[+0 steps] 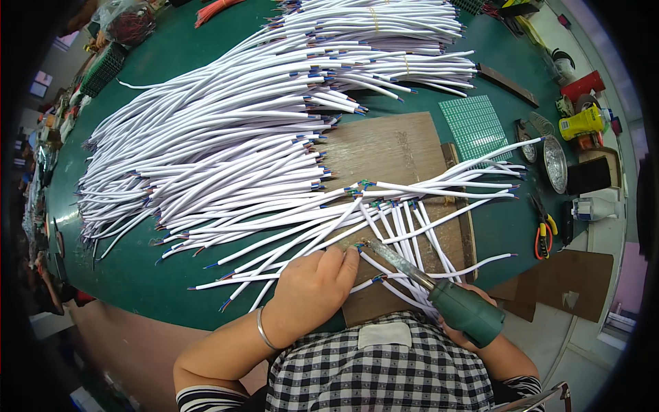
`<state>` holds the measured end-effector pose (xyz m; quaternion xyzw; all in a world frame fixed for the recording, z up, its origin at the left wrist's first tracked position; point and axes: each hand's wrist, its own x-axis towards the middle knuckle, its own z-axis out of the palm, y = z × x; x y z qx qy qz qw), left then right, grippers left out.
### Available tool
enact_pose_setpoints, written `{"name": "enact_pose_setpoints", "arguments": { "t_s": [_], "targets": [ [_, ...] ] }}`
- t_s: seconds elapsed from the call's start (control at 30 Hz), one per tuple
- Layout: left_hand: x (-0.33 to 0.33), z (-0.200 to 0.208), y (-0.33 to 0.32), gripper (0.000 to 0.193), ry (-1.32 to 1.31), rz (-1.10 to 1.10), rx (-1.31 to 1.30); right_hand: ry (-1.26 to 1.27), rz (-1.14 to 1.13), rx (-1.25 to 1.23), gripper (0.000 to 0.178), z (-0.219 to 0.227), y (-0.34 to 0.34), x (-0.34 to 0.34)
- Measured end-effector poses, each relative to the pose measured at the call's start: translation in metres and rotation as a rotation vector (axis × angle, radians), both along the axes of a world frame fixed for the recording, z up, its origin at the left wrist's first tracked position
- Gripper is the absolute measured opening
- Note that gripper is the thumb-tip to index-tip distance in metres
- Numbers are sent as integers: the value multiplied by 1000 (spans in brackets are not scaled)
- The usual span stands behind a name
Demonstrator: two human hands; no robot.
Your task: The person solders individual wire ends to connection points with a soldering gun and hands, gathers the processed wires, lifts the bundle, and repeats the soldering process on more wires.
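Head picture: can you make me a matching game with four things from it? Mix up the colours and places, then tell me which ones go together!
Things:
1. Soldering tool
2. Bracelet
3. Bottle
4. Big pile of cables

Colours and places:
A. Yellow
B. Held in the right hand
C. White
D. Around the left wrist

Right pairs: 1-B, 2-D, 3-A, 4-C.
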<state>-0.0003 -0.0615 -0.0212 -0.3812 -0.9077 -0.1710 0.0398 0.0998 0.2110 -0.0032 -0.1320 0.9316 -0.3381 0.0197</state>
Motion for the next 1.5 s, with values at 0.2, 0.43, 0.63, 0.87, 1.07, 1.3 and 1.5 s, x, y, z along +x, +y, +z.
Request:
{"name": "enact_pose_setpoints", "arguments": {
  "t_s": [0.2,0.43,0.63,0.87,1.07,1.3,1.5],
  "targets": [
    [-2,0,-2,34,32,-38,-11,86,210,71,43,3,3,-8],
    [-3,-5,-3,34,72,-51,17,-87,122,-102,49,3,1,-4],
    [-4,-4,-4,34,74,-52,17,-71,171,-83,51,8,1,-9],
    [-4,-4,-4,34,71,-56,8,-107,165,-118,53,7,1,-7],
    [-4,-4,-4,34,60,-61,1,-61,178,-24,44,10,-1,-13],
    [-4,-3,-5,33,55,-66,-23,56,229,57,38,7,2,-11],
    [-5,-4,-5,32,58,-59,-22,64,228,84,37,11,1,-12]
  ]
}}
